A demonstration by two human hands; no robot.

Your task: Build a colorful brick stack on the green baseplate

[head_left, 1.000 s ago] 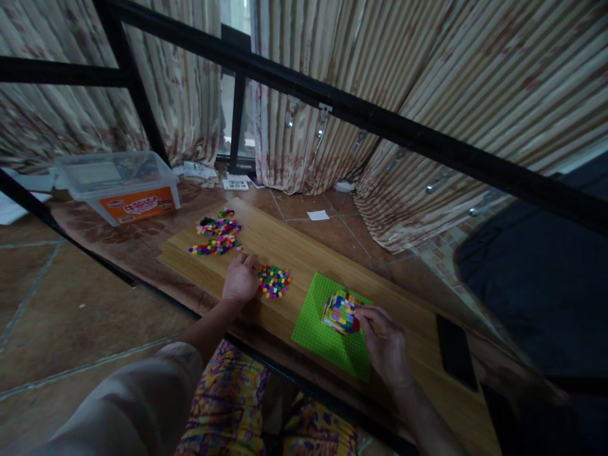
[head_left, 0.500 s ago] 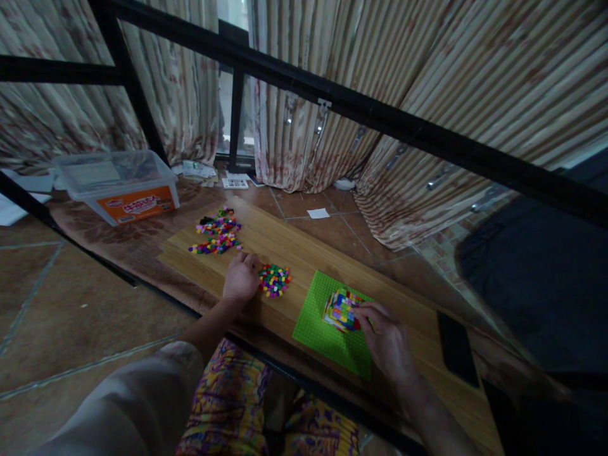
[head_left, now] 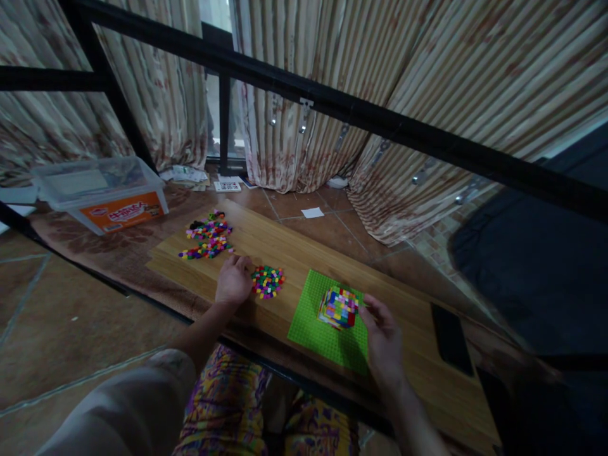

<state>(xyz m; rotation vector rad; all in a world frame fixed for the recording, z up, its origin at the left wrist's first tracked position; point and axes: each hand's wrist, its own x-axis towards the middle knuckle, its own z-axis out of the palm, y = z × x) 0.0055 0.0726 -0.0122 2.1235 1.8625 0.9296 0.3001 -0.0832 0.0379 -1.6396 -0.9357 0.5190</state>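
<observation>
My left hand (head_left: pixel 234 280) rests on the wooden board at the left edge of a small pile of colourful toy bricks (head_left: pixel 268 282). Its fingers are curled together, and whatever they hold, if anything, is hidden. A multicoloured block built of toy bricks (head_left: pixel 338 307) stands on a green studded baseplate (head_left: pixel 304 326). Just right of this block is my right hand (head_left: pixel 384 332), thumb and forefinger slightly apart, with no brick visible between them. Farther left lies a larger, loose spread of bricks (head_left: pixel 209 237).
The wooden board (head_left: pixel 294 247) carries a dark phone-like slab (head_left: pixel 451 339) at its right end. A clear plastic box (head_left: pixel 102 193) with an orange label stands at the left. A black metal bar (head_left: pixel 332 107) crosses in front of curtains (head_left: pixel 304 57). White paper (head_left: pixel 312 213) lies on the tiles.
My right hand has drawn back slightly from the brick block, its thumb and forefinger parting. My left hand stays beside the small pile. The whole view has shifted a little.
</observation>
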